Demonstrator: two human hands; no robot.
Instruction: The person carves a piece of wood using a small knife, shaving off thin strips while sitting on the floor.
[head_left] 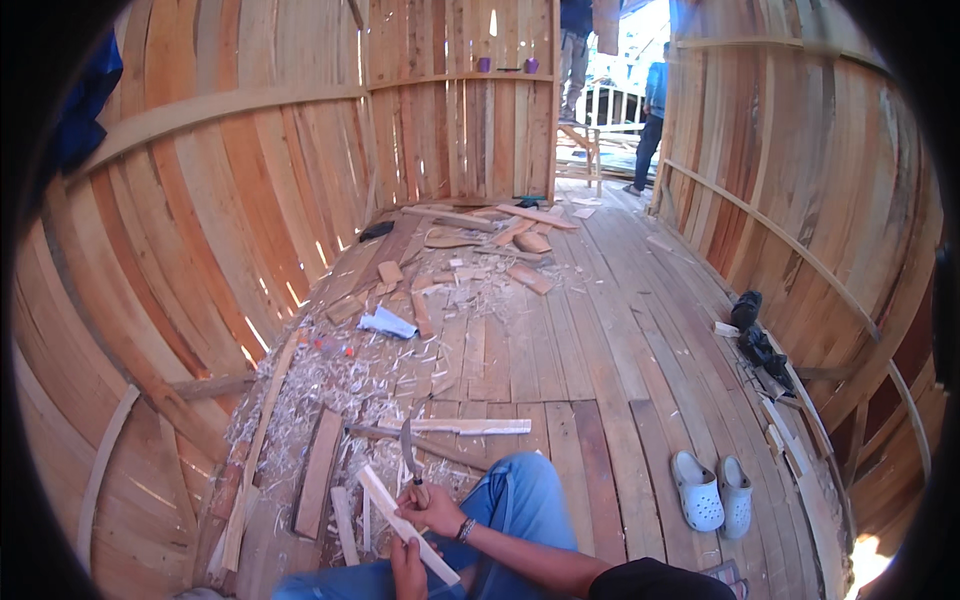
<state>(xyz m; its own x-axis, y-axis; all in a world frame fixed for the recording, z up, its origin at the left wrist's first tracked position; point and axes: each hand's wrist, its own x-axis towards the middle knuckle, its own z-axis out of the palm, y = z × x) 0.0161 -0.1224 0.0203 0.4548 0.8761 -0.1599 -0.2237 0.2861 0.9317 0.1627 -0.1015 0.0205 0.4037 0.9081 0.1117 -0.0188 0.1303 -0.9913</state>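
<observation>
Head view: holding pale wood strip near seven o'clock, gripped low by left hand; grasping knife by handle in right hand, just above. Hard to tell blade contact at this size. Could slip into left fingers, owing to close-set hands; could graze denim-covered knee at three o'clock from right hand, owing to no firm rest visible under strip.
</observation>
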